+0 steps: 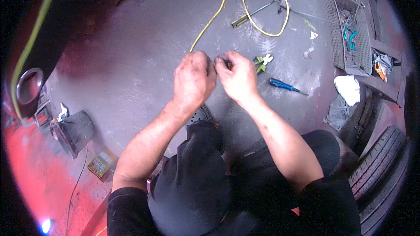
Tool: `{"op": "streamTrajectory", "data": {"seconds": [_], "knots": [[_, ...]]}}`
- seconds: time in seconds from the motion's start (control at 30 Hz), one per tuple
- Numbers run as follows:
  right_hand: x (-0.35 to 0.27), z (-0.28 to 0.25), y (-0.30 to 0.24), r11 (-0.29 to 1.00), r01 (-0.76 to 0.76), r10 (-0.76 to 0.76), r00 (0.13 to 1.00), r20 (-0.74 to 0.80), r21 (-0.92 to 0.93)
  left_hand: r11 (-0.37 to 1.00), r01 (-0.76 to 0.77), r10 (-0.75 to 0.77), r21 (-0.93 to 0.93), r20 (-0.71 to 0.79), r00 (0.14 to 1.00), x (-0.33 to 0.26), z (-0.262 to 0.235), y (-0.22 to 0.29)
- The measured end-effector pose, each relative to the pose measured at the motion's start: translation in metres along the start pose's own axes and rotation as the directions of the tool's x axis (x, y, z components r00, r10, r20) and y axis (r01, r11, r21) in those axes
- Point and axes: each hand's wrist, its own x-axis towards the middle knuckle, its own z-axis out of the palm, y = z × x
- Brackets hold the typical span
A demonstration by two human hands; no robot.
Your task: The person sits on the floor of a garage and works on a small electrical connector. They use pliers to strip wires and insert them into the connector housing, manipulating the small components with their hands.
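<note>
My left hand (193,78) and my right hand (237,75) meet close together above the grey floor, knuckles almost touching. A yellow cable (210,22) runs down from a loose coil at the top and ends at my left hand, whose fingers are curled closed around it. The right thumb and fingers are pinched together; a small dark thing shows between them, too hidden to name. Just right of that hand lie pliers (264,62) with green handles. Slightly nearer is a blue-handled screwdriver (283,85). A screwdriver with a yellow and black handle (239,21) lies farther off, by the coil.
At the right stands a grey mesh basket (334,35) with mixed bits inside. Below it are a white cloth (348,89), a grey cloth (337,112) and tyres (378,161). On the left are a dark bucket (78,129) and a yellow box (100,166).
</note>
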Motion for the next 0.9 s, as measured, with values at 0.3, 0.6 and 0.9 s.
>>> {"op": "streamTrajectory", "data": {"seconds": [0.3, 0.6, 0.9], "knots": [[0.004, 0.011, -0.039, 0.799, -0.213, 0.18, 0.977, 0.114, 0.563, 0.995, -0.069, 0.058, 0.07, 0.152, 0.987, 0.048, -0.066, 0.0], [0.009, 0.002, -0.021, 0.572, -0.376, 0.408, 0.901, 0.145, 0.729, 0.962, 0.041, -0.015, -0.27, 0.099, 0.995, 0.044, -0.018, -0.026], [0.01, 0.0, 0.0, 0.519, -0.339, 0.265, 0.936, 0.23, 0.784, 0.947, 0.106, -0.027, -0.304, 0.253, 0.967, 0.023, -0.022, -0.033]]}}
